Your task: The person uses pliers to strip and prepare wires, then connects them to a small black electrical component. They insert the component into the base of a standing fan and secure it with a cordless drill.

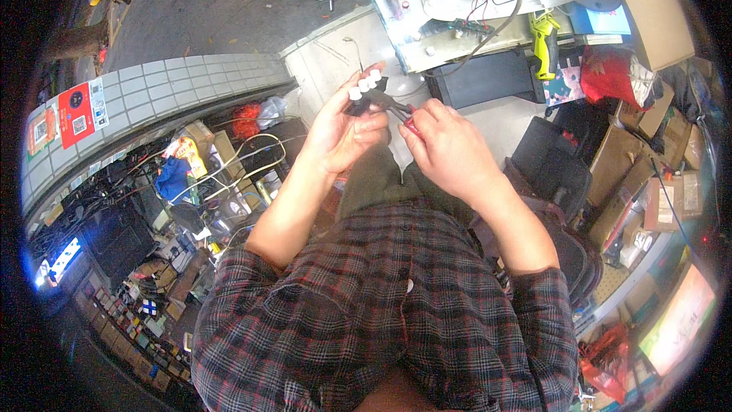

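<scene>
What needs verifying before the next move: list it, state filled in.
1. Left hand holding the black part: ok.
2. Right hand closed around the red-handled tool: ok.
3. Tool tip firmly clamped on the part: cannot tell; it reaches the part, but the contact is too small to see.
4. White caps firmly seated: cannot tell; too small.
5. Part supported by the bench: not ok; it is held in the air.
6. Yellow-green tool apart from both hands: ok.
</scene>
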Tool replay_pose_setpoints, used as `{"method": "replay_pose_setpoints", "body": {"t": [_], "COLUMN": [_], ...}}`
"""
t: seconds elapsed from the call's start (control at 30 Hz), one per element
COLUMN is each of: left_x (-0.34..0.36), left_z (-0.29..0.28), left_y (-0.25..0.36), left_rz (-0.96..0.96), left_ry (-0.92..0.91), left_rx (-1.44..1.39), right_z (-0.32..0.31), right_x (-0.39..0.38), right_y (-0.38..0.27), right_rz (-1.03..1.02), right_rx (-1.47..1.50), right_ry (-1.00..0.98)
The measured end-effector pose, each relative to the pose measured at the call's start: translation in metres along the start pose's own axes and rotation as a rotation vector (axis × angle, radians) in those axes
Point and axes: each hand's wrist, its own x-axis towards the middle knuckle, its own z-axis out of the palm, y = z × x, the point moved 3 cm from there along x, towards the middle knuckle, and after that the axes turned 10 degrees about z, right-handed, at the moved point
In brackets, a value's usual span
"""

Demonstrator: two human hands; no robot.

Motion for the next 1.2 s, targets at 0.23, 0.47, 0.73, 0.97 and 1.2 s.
{"method": "replay_pose_setpoints", "body": {"t": [0.23,0.47,0.73,0.97,1.2], "left_x": [0.0,0.004,0.003,0.002,0.008], "left_z": [-0.005,-0.015,-0.01,-0.007,-0.009], "left_y": [-0.008,-0.01,-0.009,-0.008,-0.017], "left_rz": [0.01,-0.085,-0.139,-0.141,-0.042], "left_ry": [0.019,0.031,0.025,0.031,0.071], "left_rx": [-0.105,-0.176,-0.097,-0.034,-0.309], "right_z": [0.002,-0.008,-0.03,-0.042,-0.013], "right_x": [-0.002,0.008,0.021,0.025,0.005], "right_y": [-0.004,0.008,0.01,0.006,0.002], "right_rz": [-0.004,-0.016,-0.106,-0.113,0.002], "right_rx": [-0.008,-0.017,-0.044,-0.07,-0.008], "right_ry": [0.034,-0.149,-0.266,-0.302,-0.059]}}
